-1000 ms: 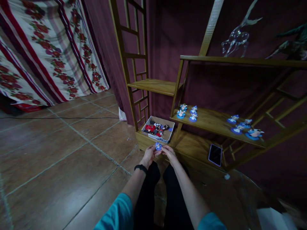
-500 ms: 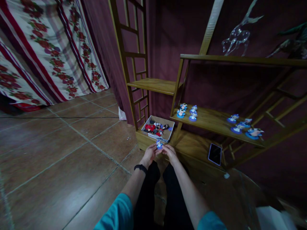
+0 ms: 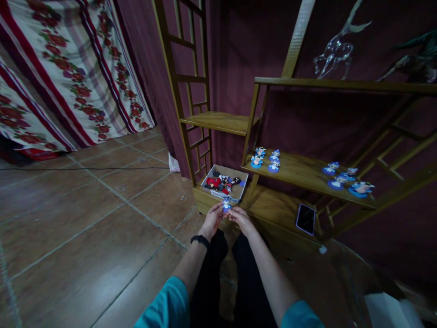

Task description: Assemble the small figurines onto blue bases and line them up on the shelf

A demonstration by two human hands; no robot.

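A small purple-and-white figurine (image 3: 226, 205) on a round purple base is held upright between my two hands, just in front of the box. My left hand (image 3: 214, 217) grips it from the left, and my right hand (image 3: 241, 217) pinches the base from the right. Behind it, a shallow cardboard box (image 3: 243, 191) holds several red, black and white figure pieces (image 3: 223, 183). Similar figurines (image 3: 274, 165) stand on the shelf at the right, in one group near its left end and another group (image 3: 336, 182) farther right.
The wooden shelf unit (image 3: 290, 177) rises ahead, its middle board (image 3: 218, 120) jutting above the box. A phone (image 3: 306, 219) lies on the low shelf. A clear deer ornament (image 3: 335, 54) stands on the top board. A black cable (image 3: 85, 168) crosses the tiled floor (image 3: 102, 214).
The figurine has risen very slightly in my hands, and my right fingers have shifted a little on its base. The camera view has moved slightly.
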